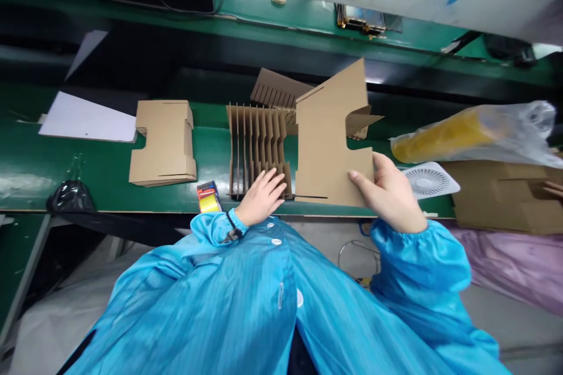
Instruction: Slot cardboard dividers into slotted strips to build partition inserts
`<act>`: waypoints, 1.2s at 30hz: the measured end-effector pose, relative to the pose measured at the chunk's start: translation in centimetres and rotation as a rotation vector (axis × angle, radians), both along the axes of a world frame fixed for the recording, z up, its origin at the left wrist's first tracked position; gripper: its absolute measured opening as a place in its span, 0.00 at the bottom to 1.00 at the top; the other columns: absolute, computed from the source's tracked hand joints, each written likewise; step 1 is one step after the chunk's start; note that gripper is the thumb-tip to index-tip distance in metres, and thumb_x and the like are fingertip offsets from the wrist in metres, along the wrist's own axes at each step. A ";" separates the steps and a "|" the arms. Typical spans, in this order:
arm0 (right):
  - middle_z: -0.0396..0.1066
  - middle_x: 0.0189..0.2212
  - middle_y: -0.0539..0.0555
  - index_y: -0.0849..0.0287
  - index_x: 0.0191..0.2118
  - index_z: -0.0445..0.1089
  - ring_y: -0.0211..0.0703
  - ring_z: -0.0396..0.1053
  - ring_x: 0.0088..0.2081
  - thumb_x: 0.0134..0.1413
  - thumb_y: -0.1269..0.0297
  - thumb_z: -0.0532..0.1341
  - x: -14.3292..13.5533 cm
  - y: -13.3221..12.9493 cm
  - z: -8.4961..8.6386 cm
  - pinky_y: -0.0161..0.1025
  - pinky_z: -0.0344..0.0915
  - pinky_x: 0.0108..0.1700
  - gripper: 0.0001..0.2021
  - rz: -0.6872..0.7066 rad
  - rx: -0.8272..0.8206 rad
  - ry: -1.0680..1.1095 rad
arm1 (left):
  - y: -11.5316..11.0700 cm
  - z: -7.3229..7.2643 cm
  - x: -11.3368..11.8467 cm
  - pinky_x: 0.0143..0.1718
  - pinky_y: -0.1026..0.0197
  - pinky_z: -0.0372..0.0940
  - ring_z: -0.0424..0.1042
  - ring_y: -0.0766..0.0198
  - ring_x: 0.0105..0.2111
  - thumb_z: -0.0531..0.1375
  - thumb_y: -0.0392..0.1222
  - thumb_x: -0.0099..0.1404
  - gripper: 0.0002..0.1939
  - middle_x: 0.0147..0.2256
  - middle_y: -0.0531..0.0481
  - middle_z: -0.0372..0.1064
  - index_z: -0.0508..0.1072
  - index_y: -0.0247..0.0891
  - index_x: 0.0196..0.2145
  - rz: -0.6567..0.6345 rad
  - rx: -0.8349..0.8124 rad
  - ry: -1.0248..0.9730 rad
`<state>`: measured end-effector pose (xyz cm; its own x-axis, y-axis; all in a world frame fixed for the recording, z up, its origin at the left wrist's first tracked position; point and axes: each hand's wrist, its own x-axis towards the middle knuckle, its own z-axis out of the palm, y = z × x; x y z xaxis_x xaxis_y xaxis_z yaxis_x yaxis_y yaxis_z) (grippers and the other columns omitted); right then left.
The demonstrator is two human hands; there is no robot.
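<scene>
My right hand point(389, 190) grips a notched cardboard sheet point(328, 135) by its lower right corner, thumb on top and fingers underneath. The sheet stands tilted just right of a cardboard divider rack point(259, 140) made of several upright slats. My left hand point(263, 194) lies over the front right part of that rack, fingers stretched out and apart. Behind, a slotted cardboard strip point(281, 89) lies partly hidden by the sheet. Left of the rack is a stack of notched cardboard pieces point(165, 140).
A tape roll point(209, 198) sits at the bench's front edge. On the right are a white fan point(431, 180), a plastic-wrapped yellow roll point(457, 132) and more cardboard point(492, 196), with another person's fingers at the edge. White sheets point(90, 120) and a black bag point(71, 196) lie left.
</scene>
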<state>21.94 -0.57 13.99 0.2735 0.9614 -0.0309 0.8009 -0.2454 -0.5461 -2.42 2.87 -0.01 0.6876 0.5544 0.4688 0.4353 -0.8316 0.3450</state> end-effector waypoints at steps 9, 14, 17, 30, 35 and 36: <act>0.74 0.42 0.64 0.66 0.54 0.65 0.57 0.73 0.40 0.51 0.62 0.56 -2.7 2.6 1.2 0.48 0.69 0.42 0.24 0.025 -0.188 -0.287 | 0.3 -2.0 0.3 0.60 0.35 0.56 0.60 0.45 0.59 0.57 0.42 0.68 0.17 0.55 0.35 0.66 0.72 0.31 0.51 -0.013 -0.041 0.155; 0.74 0.39 0.64 0.65 0.52 0.65 0.58 0.72 0.39 0.51 0.63 0.57 -2.6 3.1 1.1 0.49 0.69 0.40 0.22 0.039 -0.139 -0.301 | 0.2 -2.0 0.3 0.59 0.35 0.57 0.61 0.44 0.59 0.57 0.42 0.68 0.17 0.54 0.35 0.67 0.72 0.31 0.51 -0.014 -0.036 0.134; 0.75 0.38 0.64 0.65 0.52 0.65 0.57 0.72 0.39 0.51 0.64 0.57 -2.8 3.4 1.1 0.49 0.69 0.41 0.22 0.050 -0.149 -0.298 | 0.2 -2.1 0.3 0.59 0.35 0.56 0.60 0.45 0.59 0.57 0.42 0.68 0.17 0.54 0.35 0.66 0.72 0.32 0.51 -0.014 -0.043 0.143; 0.73 0.38 0.66 0.71 0.49 0.63 0.54 0.72 0.40 0.52 0.71 0.55 -4.7 6.4 0.3 0.47 0.68 0.43 0.18 0.169 -0.334 -0.431 | 0.5 -2.1 0.2 0.60 0.35 0.55 0.60 0.44 0.59 0.55 0.41 0.68 0.17 0.55 0.35 0.65 0.71 0.31 0.51 -0.032 -0.071 0.151; 0.73 0.39 0.68 0.72 0.51 0.61 0.56 0.72 0.41 0.53 0.72 0.54 -6.2 6.2 -0.2 0.47 0.67 0.44 0.19 0.171 -0.403 -0.451 | 0.5 -2.1 0.2 0.60 0.35 0.54 0.60 0.44 0.59 0.55 0.40 0.69 0.16 0.55 0.35 0.65 0.71 0.31 0.51 -0.040 -0.102 0.147; 0.73 0.40 0.69 0.72 0.52 0.60 0.57 0.72 0.42 0.54 0.72 0.53 -6.5 6.0 -0.3 0.47 0.66 0.44 0.19 0.172 -0.417 -0.449 | 0.5 -2.0 0.2 0.60 0.35 0.54 0.60 0.44 0.60 0.55 0.40 0.69 0.16 0.55 0.35 0.65 0.71 0.31 0.51 -0.042 -0.115 0.147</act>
<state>15.40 5.48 13.66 0.1891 0.9248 -0.3301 0.9766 -0.2121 -0.0348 -2.24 3.41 -2.02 0.7679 0.5680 0.2962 0.4538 -0.8087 0.3742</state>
